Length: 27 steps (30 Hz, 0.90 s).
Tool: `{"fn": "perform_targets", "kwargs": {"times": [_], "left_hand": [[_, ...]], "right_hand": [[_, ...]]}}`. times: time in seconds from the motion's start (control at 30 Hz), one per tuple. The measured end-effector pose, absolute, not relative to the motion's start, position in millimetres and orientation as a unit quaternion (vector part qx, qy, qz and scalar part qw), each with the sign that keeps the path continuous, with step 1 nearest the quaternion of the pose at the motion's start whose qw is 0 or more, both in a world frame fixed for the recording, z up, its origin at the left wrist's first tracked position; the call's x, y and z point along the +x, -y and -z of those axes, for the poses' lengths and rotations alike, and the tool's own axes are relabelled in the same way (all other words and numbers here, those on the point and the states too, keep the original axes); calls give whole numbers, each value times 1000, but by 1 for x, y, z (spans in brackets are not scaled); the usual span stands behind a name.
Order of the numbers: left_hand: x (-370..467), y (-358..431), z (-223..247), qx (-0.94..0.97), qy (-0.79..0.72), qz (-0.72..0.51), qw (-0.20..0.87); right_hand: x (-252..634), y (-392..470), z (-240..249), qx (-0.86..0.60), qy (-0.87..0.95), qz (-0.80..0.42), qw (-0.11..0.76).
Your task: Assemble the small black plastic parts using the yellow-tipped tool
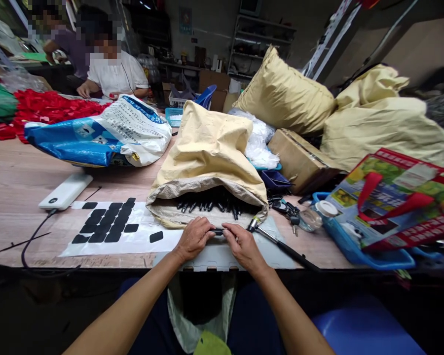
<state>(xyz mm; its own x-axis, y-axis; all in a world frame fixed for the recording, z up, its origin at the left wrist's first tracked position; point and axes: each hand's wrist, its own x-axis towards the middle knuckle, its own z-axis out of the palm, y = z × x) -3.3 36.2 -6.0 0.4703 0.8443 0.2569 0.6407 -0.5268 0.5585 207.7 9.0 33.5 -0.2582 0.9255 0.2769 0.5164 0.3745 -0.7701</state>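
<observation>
Between the fingertips of my left hand and my right hand is a slim, dark, rod-like piece. Both hands pinch it, one at each end, over a grey board at the table's front edge. Fingers cover much of the piece, so its exact kind is unclear. Just beyond, a cream woven sack lies with its mouth facing me. Several black pointed parts show inside that mouth. A hammer with a black handle rests right of my right hand.
Left stand a white sheet with black rounded pads, a white power bank with a cable, and a blue-white bag. Right are keys, a blue basket and a printed shopping bag. Two people sit across, near red pieces.
</observation>
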Motion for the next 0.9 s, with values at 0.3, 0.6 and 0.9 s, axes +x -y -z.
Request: {"fn": "perform_targets", "kwargs": {"times": [0.3,0.6,0.9], "left_hand": [[0,-30,1,845,-447,-263,133],[2,-27,-2,849,-445,-258,123],[4,-26,-2,854,-445,-251,95]], "right_hand": [[199,-9,-14,-488,539,-543,420],[196,-6,-7,-484,563,-510,435],[198,-6,-23,-475,787,-228,322]]}}
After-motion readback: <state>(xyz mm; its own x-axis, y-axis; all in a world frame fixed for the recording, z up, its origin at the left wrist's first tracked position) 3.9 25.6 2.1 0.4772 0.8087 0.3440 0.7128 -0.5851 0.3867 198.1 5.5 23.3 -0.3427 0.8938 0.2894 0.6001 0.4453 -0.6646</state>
